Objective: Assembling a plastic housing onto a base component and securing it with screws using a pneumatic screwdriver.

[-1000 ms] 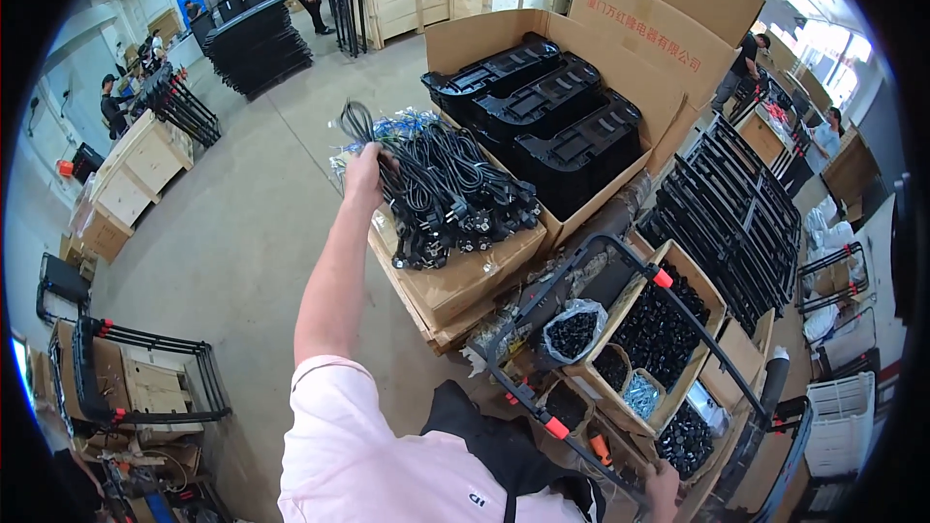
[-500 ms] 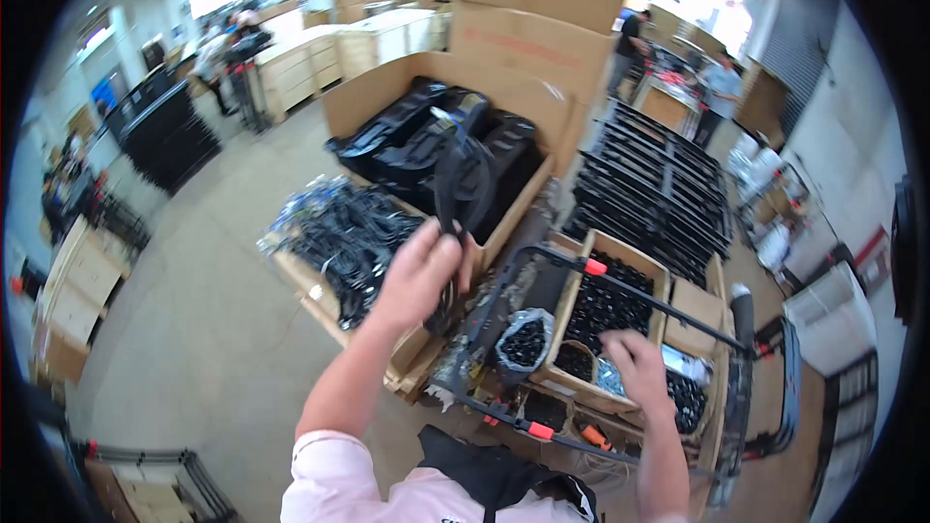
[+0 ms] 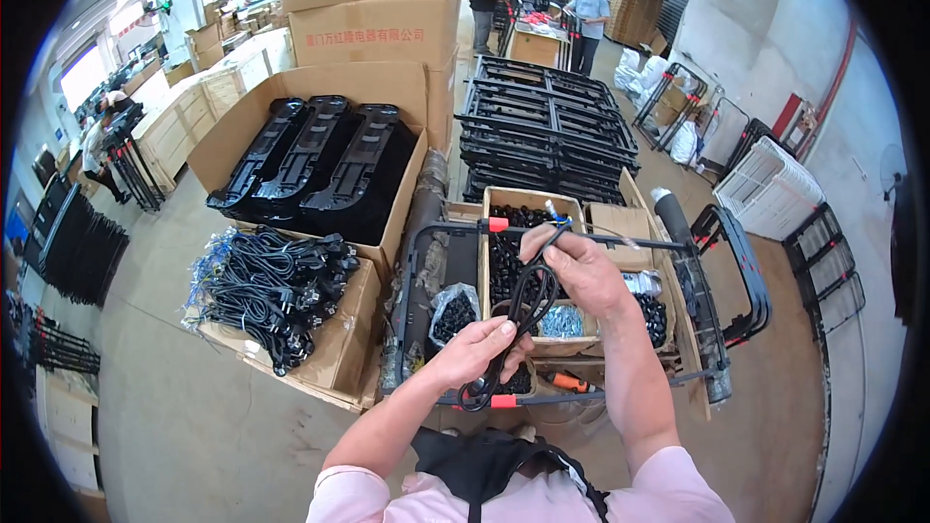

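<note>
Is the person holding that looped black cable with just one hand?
No, the left hand grips the lower part of the looped black cable while the right hand holds it near the top.

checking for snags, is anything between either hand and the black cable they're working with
Nothing visible is: the left hand and right hand both grip the looped black cable directly. The black frame with red fittings shows behind them in this view, not between hands and cable.
</note>
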A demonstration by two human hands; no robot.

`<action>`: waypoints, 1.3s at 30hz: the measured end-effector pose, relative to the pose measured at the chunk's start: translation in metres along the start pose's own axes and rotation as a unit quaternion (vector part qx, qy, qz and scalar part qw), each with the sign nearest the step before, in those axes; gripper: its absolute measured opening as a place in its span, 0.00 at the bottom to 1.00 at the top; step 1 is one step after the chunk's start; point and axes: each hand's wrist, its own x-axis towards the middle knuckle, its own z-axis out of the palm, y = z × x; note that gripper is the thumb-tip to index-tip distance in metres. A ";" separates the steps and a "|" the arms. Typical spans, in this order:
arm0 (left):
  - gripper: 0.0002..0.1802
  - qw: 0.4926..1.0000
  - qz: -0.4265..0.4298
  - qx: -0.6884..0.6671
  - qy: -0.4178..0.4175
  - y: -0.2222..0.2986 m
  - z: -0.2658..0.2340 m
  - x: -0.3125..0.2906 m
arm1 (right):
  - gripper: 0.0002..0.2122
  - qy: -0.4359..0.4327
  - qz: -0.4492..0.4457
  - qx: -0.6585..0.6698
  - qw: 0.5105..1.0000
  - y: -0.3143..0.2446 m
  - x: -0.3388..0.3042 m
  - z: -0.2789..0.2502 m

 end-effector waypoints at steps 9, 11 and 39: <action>0.21 0.967 -0.095 -0.233 -0.024 -0.055 0.021 0.032 | 0.14 0.331 0.105 0.352 0.869 0.053 0.012 -0.054; 0.21 0.965 -0.131 -0.227 -0.011 -0.057 0.028 0.034 | 0.14 0.362 0.096 0.396 0.839 0.073 0.007 -0.084; 0.19 0.841 0.175 0.446 0.251 -0.086 0.091 -0.038 | 0.16 0.050 0.109 0.288 0.950 -0.041 -0.161 -0.044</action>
